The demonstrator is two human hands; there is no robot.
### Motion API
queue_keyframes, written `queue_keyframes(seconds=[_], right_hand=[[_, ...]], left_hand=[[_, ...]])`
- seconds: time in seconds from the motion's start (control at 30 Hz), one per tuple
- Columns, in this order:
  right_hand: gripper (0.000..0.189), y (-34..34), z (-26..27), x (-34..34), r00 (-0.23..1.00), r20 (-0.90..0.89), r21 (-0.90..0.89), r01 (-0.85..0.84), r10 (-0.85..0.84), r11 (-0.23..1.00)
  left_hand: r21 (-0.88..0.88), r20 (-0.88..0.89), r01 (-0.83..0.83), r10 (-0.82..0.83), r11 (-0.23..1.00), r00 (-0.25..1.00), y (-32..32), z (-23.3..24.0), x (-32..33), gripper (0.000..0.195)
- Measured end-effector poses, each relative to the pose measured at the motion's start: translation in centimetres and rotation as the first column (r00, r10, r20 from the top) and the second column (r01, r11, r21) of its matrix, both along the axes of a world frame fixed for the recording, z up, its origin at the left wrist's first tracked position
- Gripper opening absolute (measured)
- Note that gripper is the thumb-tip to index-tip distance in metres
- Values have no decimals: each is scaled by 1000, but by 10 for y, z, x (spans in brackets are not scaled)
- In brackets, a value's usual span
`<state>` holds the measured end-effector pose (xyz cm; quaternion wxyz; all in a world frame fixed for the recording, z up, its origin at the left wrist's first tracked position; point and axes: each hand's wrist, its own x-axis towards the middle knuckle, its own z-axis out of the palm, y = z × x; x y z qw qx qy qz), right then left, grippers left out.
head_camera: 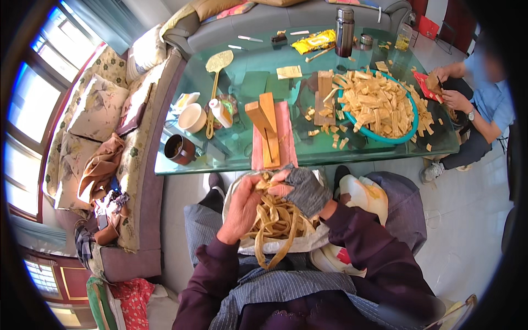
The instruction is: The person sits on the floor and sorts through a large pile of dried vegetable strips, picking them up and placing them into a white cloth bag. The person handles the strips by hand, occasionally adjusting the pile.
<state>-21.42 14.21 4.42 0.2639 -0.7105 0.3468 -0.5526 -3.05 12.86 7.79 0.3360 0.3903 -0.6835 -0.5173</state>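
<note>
Both hands meet over an open white sack in my lap, just off the table's near edge. My left hand is bare and pinches one end of a tan dried strip. My right hand wears a grey fingerless glove and grips the same strip, its fingertips close to the left ones. Long curled dried strips fill the sack, and one loops over its front rim. Beyond my hands a wooden cutting stand with a thin dark metal rod or blade rests on a pink towel.
A teal-rimmed basin heaped with cut pieces stands right on the glass table. A mug, a bowl, a white bottle and a fly swatter lie left. A thermos stands behind. Another person works at right.
</note>
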Motion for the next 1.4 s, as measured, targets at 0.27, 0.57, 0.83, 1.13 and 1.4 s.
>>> queue_keyframes(seconds=[0.27,0.57,0.83,1.13,1.4], right_hand=[[15,2,-12,6,728,686,619,-573,-14,537],[12,-12,-27,8,699,704,601,-496,-122,627],[15,-16,-5,-14,596,749,645,-556,-290,524],[13,-18,-16,0,810,579,711,-446,-92,544],[25,-14,-33,23,971,211,867,-238,112,437]], left_hand=[[-124,-227,-251,219,960,949,-5,-34,-2,8],[110,-327,-98,129,989,936,3,-17,-15,18],[277,-153,20,24,961,988,12,11,2,5],[-455,285,-145,297,879,911,8,3,15,34],[-493,601,177,186,852,777,-3,-41,15,21]])
